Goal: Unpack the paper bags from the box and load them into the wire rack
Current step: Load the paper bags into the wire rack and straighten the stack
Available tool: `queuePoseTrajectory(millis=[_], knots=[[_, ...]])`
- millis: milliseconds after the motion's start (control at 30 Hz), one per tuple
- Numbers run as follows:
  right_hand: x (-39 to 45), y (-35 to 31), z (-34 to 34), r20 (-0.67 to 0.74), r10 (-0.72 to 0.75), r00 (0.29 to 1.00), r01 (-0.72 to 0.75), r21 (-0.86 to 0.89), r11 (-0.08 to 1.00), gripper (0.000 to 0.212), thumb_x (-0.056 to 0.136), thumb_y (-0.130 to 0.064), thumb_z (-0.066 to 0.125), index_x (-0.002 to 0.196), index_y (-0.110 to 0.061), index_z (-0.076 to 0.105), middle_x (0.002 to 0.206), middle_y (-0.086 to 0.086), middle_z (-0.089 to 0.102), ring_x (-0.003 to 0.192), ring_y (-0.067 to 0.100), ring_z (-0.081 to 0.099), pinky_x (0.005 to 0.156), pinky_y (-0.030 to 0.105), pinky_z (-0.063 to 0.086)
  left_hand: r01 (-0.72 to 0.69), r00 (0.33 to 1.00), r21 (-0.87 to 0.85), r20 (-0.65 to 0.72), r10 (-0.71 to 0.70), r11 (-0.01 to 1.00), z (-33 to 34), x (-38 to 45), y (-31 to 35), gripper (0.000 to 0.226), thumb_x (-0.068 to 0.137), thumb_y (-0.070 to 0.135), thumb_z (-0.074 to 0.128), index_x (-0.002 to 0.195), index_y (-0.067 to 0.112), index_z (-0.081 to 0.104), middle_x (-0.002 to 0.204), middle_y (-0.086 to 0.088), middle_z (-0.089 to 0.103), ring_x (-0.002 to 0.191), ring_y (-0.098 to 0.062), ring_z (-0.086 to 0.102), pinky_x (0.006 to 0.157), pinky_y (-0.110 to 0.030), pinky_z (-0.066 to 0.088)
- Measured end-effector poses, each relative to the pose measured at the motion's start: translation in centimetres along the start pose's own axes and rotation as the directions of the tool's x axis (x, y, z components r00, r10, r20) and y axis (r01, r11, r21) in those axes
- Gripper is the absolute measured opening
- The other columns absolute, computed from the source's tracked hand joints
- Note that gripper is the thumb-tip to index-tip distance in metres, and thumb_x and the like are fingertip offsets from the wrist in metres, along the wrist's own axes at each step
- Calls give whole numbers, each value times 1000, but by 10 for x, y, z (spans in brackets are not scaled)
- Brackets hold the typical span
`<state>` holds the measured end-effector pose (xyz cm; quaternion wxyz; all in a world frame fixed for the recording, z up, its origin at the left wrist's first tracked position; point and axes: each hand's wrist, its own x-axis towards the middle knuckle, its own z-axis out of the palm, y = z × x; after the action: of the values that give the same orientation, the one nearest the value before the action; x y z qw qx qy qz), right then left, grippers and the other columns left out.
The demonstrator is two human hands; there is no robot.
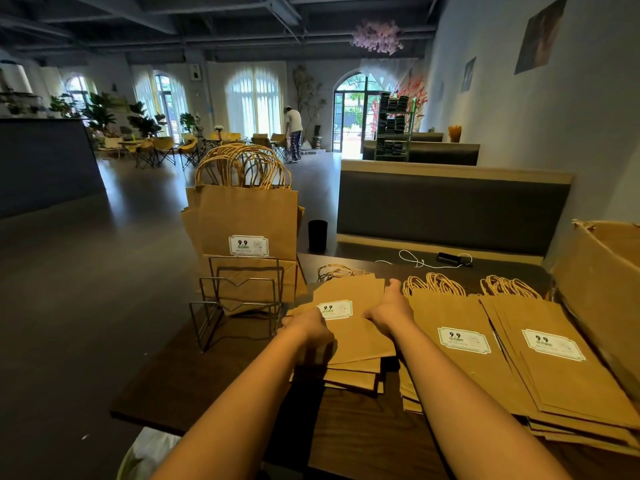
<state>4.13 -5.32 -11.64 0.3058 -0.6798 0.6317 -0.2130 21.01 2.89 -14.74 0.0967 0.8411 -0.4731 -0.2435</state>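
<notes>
A flat stack of brown paper bags (349, 337) with white labels lies on the dark table (221, 386). My left hand (306, 327) grips its left edge. My right hand (389, 310) holds its right edge, thumb raised on top. To the left stands the wire rack (239, 306); upright bags (242, 220) with twisted handles fill its rear slots, while the front slots hold nothing. Two more flat stacks (460, 344) (554, 362) lie to the right. The open cardboard box (599, 282) stands at the far right.
A black cylinder (317, 235), a white cable (412, 259) and a dark device (450, 258) lie at the table's back edge. A padded booth back (450, 209) rises behind. A person (293, 133) stands far off among chairs. A white plastic bag (149, 452) sits below the table's near corner.
</notes>
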Motion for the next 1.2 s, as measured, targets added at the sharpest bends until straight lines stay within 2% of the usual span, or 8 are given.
queuePoseTrajectory(millis=[300,400,533,733,800,900,1067,1200], knots=[[-10,-5,6,-17,-56,998,49,-278,959,88,75,-34,85,144,-28,31,139,16,39,124,40,49,100,50,51,-34,999,-18,-18,33,999,-11,-29,5,41,61,49,66,99,36,55,124,-2,60,118,-31,51,98,-46,47],[-8,-12,1,-26,-45,999,40,-160,986,91,73,-27,88,141,-30,28,137,16,39,120,42,51,96,51,53,-71,997,-56,-41,69,996,-19,-49,9,33,78,40,71,104,35,51,130,-3,58,124,-31,48,99,-41,39],[-13,-22,-18,63,-22,998,5,247,969,97,77,-8,85,145,-26,18,128,11,48,124,37,51,91,38,49,-92,994,-105,-68,85,990,-22,-53,7,43,87,30,69,126,27,52,135,-5,54,129,-31,47,108,-43,42],[-31,-38,-48,64,-159,985,123,383,915,19,88,-7,72,104,-10,63,110,11,69,94,24,66,73,39,56,-37,997,-298,-74,15,954,-24,-56,6,82,85,51,69,151,27,27,148,-14,34,139,-39,31,112,-50,35],[-33,-43,-64,-10,-183,983,171,401,900,12,89,-10,71,100,-7,67,101,12,71,91,26,68,76,43,57,-31,999,-468,-27,21,883,-31,-58,11,93,84,52,71,154,25,16,149,-14,37,135,-38,41,109,-51,43],[-38,-52,-92,-103,-264,959,281,468,838,10,92,-16,69,101,-13,69,100,5,72,92,21,68,70,34,53,-55,997,-705,1,78,707,-48,-63,24,76,94,32,69,147,22,16,136,-8,47,120,-28,54,83,-38,51],[-51,-63,-133,-388,-387,836,546,522,656,12,97,-26,65,109,-25,66,106,-7,72,98,9,68,80,31,56,-258,963,-802,-258,77,539,-89,-70,44,48,93,7,70,133,14,45,114,-4,62,98,-24,63,86,-48,58],[-60,-78,-143,-475,-429,769,638,525,563,15,95,-30,68,110,-28,66,102,-14,72,92,-6,67,77,18,54,-514,822,-715,-568,34,475,-135,-80,43,38,90,5,73,124,14,57,116,-2,63,104,-21,62,89,-36,53]])
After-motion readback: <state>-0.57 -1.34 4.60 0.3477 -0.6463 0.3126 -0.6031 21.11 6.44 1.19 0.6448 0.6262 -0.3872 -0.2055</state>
